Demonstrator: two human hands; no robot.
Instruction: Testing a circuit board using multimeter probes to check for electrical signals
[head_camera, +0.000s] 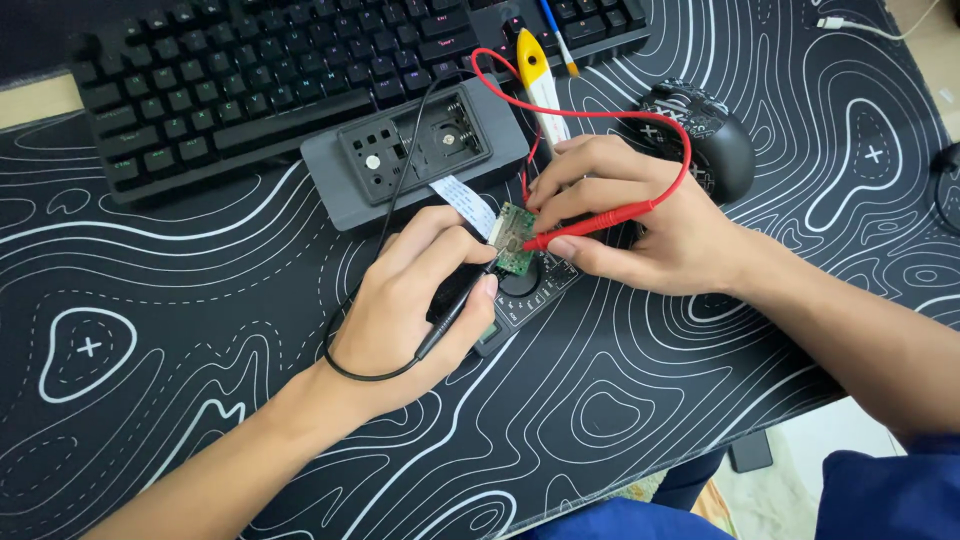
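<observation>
Red probe (590, 222) lies crosswise (tip left) on circuit board (515, 238).

The circuit board (515, 238) is sitting between the left hand (420, 300) and right hand (630, 220), over the multimeter (520, 295). Beyond both hands, the opened case (415, 155) is lying before the keyboard (300, 70). The mouse (705, 135) is resting just behind the right hand.
</observation>
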